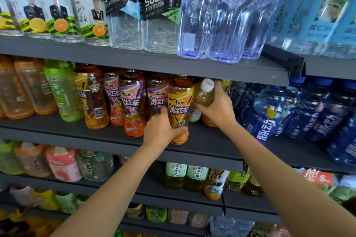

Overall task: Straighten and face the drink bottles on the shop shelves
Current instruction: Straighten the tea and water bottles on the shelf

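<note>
Dark shop shelf [202, 140]: left hand [160, 128] grips glossy yellow-labelled tea bottle [179, 109]; right hand [217, 107] grips white-capped bottle [205, 92], tilted.

Shop: shelves [134, 59] of bottled drinks [133, 102].

We note a black plastic bracket [289, 61] at two o'clock, lying at a slant with holes in its near end. We record a red promotional tag [317, 178] at four o'clock, bearing white characters and the numeral 5, partly blurred.
</note>
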